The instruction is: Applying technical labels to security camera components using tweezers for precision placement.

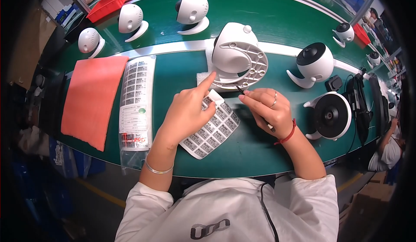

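A white camera (234,37) with a rounded head lies tipped in front of me, the ribbed underside of its base facing me. My left hand (184,112) has its index finger stretched to the near left edge of that base; its thumb is over a sheet of printed labels (212,134). No object shows in the left hand. My right hand (274,112) is closed round dark tweezers (240,90), whose tip is at the base's near edge. Whether a label is at the tip is too small to tell. Bubble wrap (203,79) is partly under the camera.
An orange foam sheet (93,99) and a bagged label pack (136,103) lie at left. Several white cameras stand beyond, including one at the far middle (193,8). Two more, one upright (323,66) and one face-up (331,115), are at right beside black cables (360,105).
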Demonstrator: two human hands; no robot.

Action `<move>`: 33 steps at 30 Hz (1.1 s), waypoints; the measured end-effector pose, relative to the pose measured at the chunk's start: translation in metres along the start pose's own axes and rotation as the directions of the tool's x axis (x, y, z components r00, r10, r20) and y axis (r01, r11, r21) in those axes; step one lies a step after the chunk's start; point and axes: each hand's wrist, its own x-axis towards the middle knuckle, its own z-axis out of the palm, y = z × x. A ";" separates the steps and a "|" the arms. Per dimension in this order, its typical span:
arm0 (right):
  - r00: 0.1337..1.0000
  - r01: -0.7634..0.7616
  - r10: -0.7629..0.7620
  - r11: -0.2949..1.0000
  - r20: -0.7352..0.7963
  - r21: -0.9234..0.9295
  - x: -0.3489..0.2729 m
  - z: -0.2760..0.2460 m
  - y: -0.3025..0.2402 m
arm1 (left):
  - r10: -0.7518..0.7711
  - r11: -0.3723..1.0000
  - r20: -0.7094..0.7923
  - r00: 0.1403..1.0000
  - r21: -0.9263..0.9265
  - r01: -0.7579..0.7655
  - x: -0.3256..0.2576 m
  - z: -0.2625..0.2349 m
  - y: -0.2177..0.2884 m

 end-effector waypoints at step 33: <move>0.791 -0.461 0.611 0.629 -0.032 0.627 0.043 -0.071 -0.024 | -0.010 0.988 0.044 0.999 -0.155 0.017 -0.003 -0.008 -0.010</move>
